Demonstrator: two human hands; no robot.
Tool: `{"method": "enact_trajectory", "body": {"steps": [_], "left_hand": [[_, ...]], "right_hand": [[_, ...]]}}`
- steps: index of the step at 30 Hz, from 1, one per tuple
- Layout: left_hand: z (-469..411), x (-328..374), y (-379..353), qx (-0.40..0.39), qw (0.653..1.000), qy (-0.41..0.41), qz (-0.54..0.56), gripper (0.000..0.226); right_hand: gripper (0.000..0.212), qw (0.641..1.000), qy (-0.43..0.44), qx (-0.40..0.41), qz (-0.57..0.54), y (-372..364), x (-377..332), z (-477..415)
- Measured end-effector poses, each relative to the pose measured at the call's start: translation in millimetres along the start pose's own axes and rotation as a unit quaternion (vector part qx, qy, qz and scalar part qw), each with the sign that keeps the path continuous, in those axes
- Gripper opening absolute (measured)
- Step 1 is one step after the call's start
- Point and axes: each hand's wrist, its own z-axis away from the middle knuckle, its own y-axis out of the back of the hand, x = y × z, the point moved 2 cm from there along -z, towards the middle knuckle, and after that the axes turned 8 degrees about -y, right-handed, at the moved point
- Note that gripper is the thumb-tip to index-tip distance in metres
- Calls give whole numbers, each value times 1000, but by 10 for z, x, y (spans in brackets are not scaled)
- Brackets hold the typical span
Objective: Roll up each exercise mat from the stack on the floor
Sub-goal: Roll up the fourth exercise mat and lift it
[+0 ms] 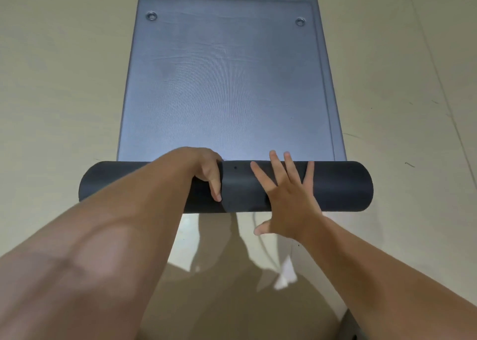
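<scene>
A dark grey exercise mat lies flat on the floor and runs away from me, with two metal eyelets at its far end. Its near end is wound into a thick black roll lying crosswise. My left hand curls over the top of the roll near its middle, thumb pointing down its front. My right hand lies flat on the roll with fingers spread. Edges of another mat show beneath, along the right side and far end.
Pale beige floor surrounds the mats on both sides. A dark grey object pokes in at the bottom right corner. Shadows of my arms fall on the floor in front of the roll.
</scene>
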Motion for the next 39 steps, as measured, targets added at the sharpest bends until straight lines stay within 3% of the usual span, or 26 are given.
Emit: {"method": "enact_trajectory", "body": {"steps": [3,4,7,10,15,17,19,22,27,32,39], "left_hand": [[29,-16,-86,82,993,28,-85,123],[58,1,-103,117,985,29,-125,128],[130,153,-137,213,956,-35,-201,116],[158,280,-346,284,930,-63,-225,114],[30,126,-743,304,914,-16,-266,147],[-51,126,-634,295,916,-7,-272,159],[-112,168,-438,283,923,-6,-262,163],[-230,174,-121,283,929,-12,-238,158],[-358,166,38,302,922,-16,-241,155],[-305,-18,-167,390,885,-42,-250,142],[-149,-87,-251,397,875,-71,-266,116]], "right_hand": [[150,1000,-14,-5,-2,-116,-24,-58],[150,1000,-13,1,-2,-113,-14,-109],[153,1000,-7,4,0,-13,57,-340],[149,998,10,-47,-36,199,167,-661],[146,993,25,-110,-44,459,253,-970],[143,996,8,-75,-49,407,245,-928],[141,999,-6,15,-52,273,218,-768],[150,995,-25,92,-15,25,229,-547],[154,998,19,51,32,105,383,-889],[142,997,83,6,3,381,485,-1243],[128,996,76,-50,-13,440,425,-1055]]}}
